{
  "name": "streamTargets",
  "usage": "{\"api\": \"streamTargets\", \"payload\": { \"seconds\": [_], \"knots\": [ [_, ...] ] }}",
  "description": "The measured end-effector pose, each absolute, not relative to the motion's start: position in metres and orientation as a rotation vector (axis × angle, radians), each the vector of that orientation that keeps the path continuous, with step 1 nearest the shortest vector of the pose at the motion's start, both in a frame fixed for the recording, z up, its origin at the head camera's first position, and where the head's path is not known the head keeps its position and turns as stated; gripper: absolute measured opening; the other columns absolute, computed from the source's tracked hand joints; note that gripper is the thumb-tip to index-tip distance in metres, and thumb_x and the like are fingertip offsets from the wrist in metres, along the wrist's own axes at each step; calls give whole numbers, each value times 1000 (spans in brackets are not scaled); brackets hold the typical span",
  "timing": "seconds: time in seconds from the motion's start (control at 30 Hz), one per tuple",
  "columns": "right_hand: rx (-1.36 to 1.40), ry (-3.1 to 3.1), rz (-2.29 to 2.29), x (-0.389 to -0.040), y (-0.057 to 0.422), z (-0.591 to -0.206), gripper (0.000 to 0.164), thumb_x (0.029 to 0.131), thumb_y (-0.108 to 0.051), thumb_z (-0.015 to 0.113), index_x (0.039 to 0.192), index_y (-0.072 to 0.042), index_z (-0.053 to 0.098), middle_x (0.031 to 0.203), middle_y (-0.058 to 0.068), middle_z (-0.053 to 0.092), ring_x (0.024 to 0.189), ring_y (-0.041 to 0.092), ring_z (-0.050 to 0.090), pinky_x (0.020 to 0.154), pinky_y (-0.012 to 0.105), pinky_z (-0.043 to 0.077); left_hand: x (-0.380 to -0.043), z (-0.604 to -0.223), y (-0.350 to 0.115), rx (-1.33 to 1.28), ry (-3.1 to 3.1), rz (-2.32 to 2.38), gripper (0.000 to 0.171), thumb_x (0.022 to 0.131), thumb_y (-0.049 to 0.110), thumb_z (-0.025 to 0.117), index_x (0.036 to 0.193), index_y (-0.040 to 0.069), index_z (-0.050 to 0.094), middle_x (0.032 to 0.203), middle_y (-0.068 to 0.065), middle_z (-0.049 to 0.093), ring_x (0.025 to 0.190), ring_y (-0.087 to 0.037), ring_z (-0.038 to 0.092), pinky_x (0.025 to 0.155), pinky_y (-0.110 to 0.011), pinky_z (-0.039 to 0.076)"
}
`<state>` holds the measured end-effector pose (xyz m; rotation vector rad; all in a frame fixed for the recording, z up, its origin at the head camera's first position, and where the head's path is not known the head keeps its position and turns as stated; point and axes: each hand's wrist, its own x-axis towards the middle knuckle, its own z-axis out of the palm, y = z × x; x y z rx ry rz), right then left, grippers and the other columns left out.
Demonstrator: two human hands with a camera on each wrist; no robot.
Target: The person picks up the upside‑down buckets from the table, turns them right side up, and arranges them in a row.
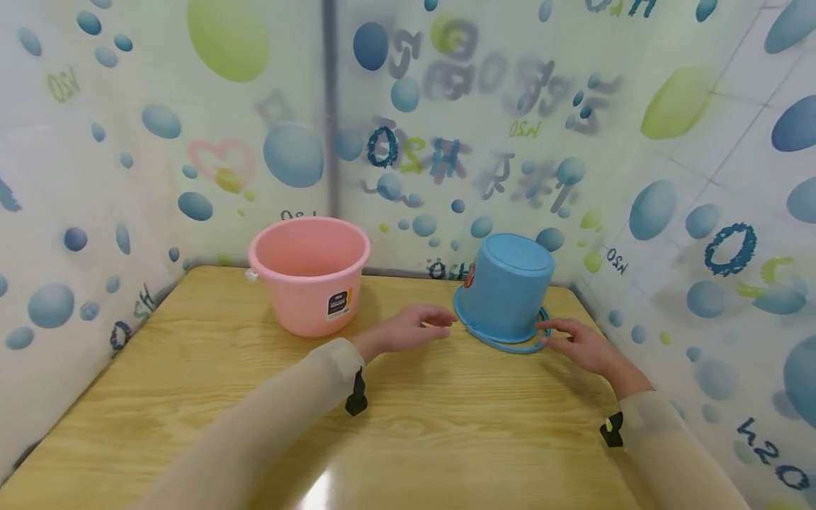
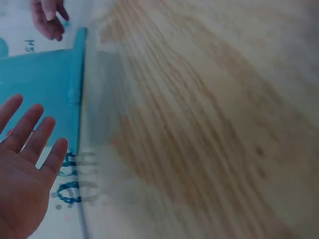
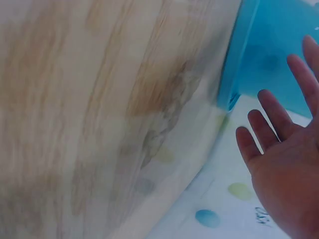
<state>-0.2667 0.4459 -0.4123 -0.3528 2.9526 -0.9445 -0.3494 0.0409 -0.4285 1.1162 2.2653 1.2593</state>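
With twelve o'clock toward the back wall, the blue bucket (image 1: 513, 290) sat at about two o'clock from the middle of the wood-grained surface (image 1: 408, 425). It was turned upside down, base up and rim below, its blue handle (image 1: 510, 348) looped low around the rim from seven o'clock to four. A red sticker (image 1: 469, 275) showed on its nine o'clock side.

I saw the person's two hands flanking it. The left hand (image 1: 414, 328) was between eight and nine o'clock from the bucket, fingers extended and a little apart, holding nothing, its tips just beside the rim. The right hand (image 1: 583, 345) was at four o'clock, also well open with fingers spread and nothing gripped; whether its fingertips touched the handle, I could not tell.

At eleven o'clock on the surface, a pink bucket (image 1: 299, 304) stood upright, mouth up, well apart from the blue one. It had a dark label (image 1: 339, 303) at its five o'clock side and a white knob (image 1: 252, 274) near its rim at nine. Cream sleeves (image 1: 274, 404) covered the person's arms, and bubble-patterned sheeting (image 1: 484, 142) hung behind.
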Motion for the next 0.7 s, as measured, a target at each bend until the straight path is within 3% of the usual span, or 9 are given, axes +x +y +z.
{"api": "streamTargets", "payload": {
  "seconds": [0.13,0.43,0.7],
  "knots": [
    [-361,2940,-857,-277,452,-419,43,109,-29,69,145,-6,69,158,34,52,147,61,43,112,80,43,-359,-440,52,1079,2304,1186,50,112,39,60,156,15,62,159,-9,63,151,-28,55,126,-54,45],
    [-214,2835,-834,-288,463,-431,48,104,-36,76,144,-10,70,169,44,19,153,72,19,116,89,28,-375,-453,79,1022,2350,1038,54,111,47,61,160,25,59,173,-7,47,164,-32,38,134,-56,32],
    [-213,2834,-848,-295,463,-440,49,103,-33,79,143,-7,71,168,46,16,153,73,17,118,89,26,-380,-452,95,1002,2406,906,56,109,44,60,163,30,55,178,-11,36,168,-37,27,135,-63,25]
  ]
}}
